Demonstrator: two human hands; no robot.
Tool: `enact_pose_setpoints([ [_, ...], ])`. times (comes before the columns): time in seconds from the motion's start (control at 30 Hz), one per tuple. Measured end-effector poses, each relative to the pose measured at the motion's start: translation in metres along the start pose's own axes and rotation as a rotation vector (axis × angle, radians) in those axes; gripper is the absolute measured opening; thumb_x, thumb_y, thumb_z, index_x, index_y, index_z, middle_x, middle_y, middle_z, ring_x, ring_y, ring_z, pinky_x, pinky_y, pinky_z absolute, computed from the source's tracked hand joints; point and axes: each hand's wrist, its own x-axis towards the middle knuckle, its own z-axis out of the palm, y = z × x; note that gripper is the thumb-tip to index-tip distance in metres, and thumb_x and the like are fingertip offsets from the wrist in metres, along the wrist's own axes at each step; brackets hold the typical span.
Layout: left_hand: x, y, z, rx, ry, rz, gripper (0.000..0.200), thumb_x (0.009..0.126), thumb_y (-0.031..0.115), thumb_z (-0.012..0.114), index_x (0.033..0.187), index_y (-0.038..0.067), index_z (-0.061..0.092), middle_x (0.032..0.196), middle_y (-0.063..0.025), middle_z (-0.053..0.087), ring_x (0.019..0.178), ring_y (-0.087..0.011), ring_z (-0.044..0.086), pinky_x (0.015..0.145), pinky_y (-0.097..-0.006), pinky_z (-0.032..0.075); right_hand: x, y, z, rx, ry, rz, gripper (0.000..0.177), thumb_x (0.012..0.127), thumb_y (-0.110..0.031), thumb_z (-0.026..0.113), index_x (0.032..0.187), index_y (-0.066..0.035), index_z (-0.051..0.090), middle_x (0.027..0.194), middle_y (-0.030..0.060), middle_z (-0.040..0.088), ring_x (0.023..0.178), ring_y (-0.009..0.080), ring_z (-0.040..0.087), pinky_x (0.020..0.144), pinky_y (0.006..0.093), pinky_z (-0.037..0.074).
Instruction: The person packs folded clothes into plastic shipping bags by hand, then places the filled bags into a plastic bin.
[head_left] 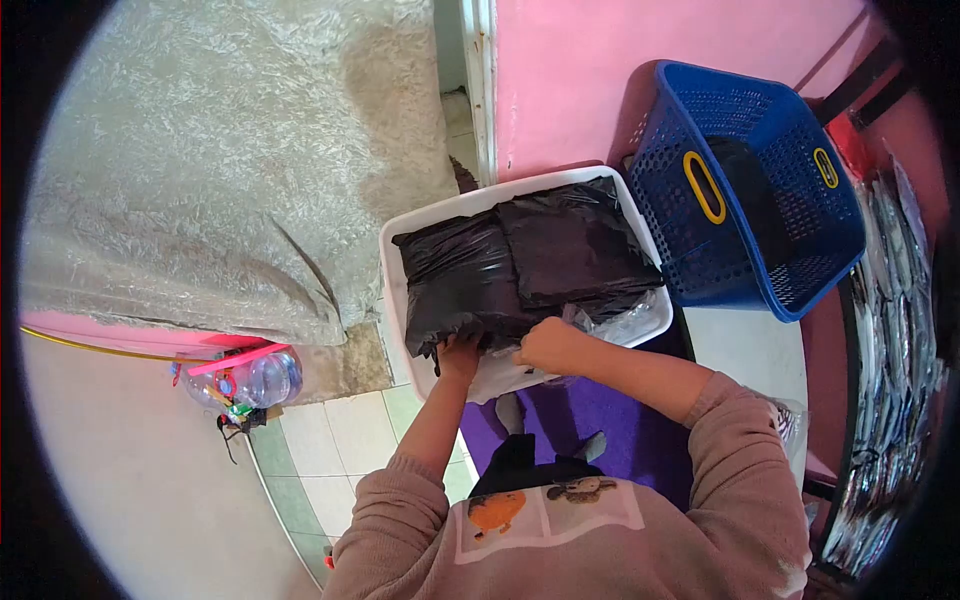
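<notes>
A white plastic tub (392, 290) holds flat packages in shiny black plastic, a left package (455, 270) and a right package (575, 240) side by side. My left hand (458, 357) is at the near edge of the left package, its fingers curled into the black plastic and their tips hidden. My right hand (553, 345) is closed, with its fingertips pinched together at crumpled clear plastic (612, 325) along the tub's near side. Some of that clear plastic lies between my hands.
A blue perforated basket (690, 240) with yellow handles stands to the right, something dark inside. Farther right hang several plastic-wrapped packs (885, 380). A pale furry cloth (230, 150) covers the left back. A clear bottle (265, 380) lies by the tiles. A purple mat (650, 420) is below the tub.
</notes>
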Motion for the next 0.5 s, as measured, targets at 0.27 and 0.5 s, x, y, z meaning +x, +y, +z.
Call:
enact_pose_setpoints([
  [0.27,-0.001,-0.017,-0.008,-0.059,-0.011,0.153,0.044,0.091,0.034,0.049,0.133,0.024,0.052,0.138,-0.0087,0.049,0.130,-0.0313,0.042,0.108,-0.0457,0.031,-0.013,0.021,-0.069,-0.051,0.277,0.066,0.006,0.079,-0.018,0.057,0.084,-0.019,0.060,0.075,0.0025,0.061,0.080,0.0216,0.063,0.069,0.0371,0.043],
  [0.5,-0.075,-0.011,-0.152,-1.473,-0.124,0.316,0.064,0.080,0.040,0.068,0.133,0.008,0.051,0.137,-0.0193,0.048,0.124,-0.0337,0.048,0.105,-0.0391,0.035,-0.048,0.031,-0.071,0.029,0.634,0.271,0.028,0.072,-0.026,0.069,0.094,-0.013,0.060,0.084,0.0032,0.062,0.089,0.0223,0.059,0.078,0.0383,0.041],
])
